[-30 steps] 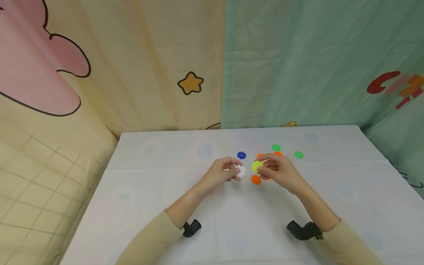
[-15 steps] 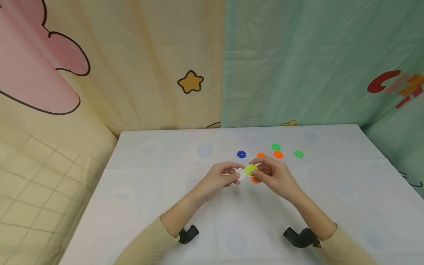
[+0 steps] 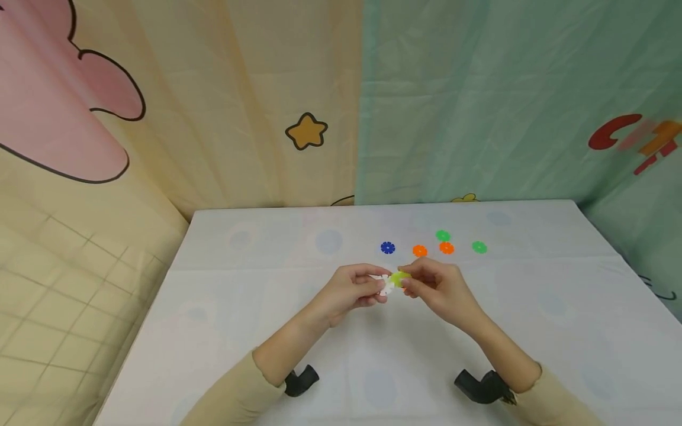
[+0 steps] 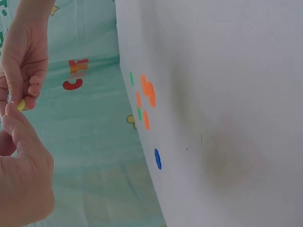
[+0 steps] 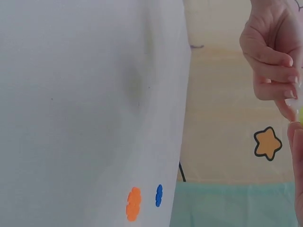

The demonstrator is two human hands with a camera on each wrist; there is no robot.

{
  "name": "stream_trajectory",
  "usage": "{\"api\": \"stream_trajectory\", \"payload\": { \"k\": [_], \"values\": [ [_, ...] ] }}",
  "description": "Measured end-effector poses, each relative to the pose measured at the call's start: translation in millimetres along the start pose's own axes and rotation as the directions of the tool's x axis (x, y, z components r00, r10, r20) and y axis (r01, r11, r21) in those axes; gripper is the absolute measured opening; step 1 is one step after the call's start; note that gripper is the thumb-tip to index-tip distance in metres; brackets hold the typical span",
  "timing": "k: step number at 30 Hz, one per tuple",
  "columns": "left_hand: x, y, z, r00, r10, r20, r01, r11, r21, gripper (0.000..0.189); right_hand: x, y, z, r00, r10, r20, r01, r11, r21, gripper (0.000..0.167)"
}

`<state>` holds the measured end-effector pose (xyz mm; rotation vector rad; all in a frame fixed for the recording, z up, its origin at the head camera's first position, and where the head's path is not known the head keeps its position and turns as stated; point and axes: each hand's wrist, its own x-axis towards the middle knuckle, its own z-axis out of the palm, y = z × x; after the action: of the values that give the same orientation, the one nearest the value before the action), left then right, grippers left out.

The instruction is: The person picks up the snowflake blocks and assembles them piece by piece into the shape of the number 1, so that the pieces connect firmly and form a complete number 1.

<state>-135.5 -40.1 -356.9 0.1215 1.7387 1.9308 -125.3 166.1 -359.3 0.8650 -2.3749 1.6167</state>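
My left hand [image 3: 351,296] pinches the white disc [image 3: 388,287] | my right hand [image 3: 439,291] pinches the yellow disc [image 3: 398,279], overlapping the white one in view | both above the bench [image 3: 240,307] | blue disc [image 3: 388,248] lies beyond them

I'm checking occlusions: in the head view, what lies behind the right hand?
An orange piece peeks out at the edge of the right hand; the rest of it, and anything else behind, is covered.

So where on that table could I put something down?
The table is bare from its left edge to the left hand, and between the right green disc and the right edge. Crowded: beyond the right hand, from the blue disc to that green one.
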Motion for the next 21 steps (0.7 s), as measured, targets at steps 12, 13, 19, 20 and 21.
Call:
{"api": "stream_trajectory", "payload": {
  "k": [12, 13, 19, 20, 21],
  "values": [
    [-7.5, 1.8, 5.6, 0.999, -0.048, -0.025, 0.046, 0.995, -0.087, 0.028, 4.7, -11, 7, 0.947, -0.319, 0.024, 0.318, 0.927, -0.197, 0.031],
    [-8.5, 1.9, 5.8, 0.998, -0.054, -0.030, 0.050, 0.994, -0.096, 0.028, 5.1, -11, 7, 0.945, -0.327, 0.025, 0.326, 0.925, -0.195, 0.031],
    [-15.0, 4.6, 7.0, 0.997, -0.067, -0.039, 0.061, 0.986, -0.152, 0.027, 5.2, -13, 13, 0.946, -0.324, -0.018, 0.320, 0.941, -0.114, 0.029],
    [-15.8, 4.8, 7.0, 0.997, -0.064, -0.040, 0.057, 0.986, -0.155, 0.026, 5.0, -13, 14, 0.947, -0.320, -0.029, 0.316, 0.943, -0.102, 0.029],
    [-16.5, 4.9, 6.9, 0.997, -0.061, -0.041, 0.054, 0.986, -0.157, 0.026, 4.6, -14, 16, 0.947, -0.318, -0.039, 0.313, 0.945, -0.094, 0.029]
  ]
}}
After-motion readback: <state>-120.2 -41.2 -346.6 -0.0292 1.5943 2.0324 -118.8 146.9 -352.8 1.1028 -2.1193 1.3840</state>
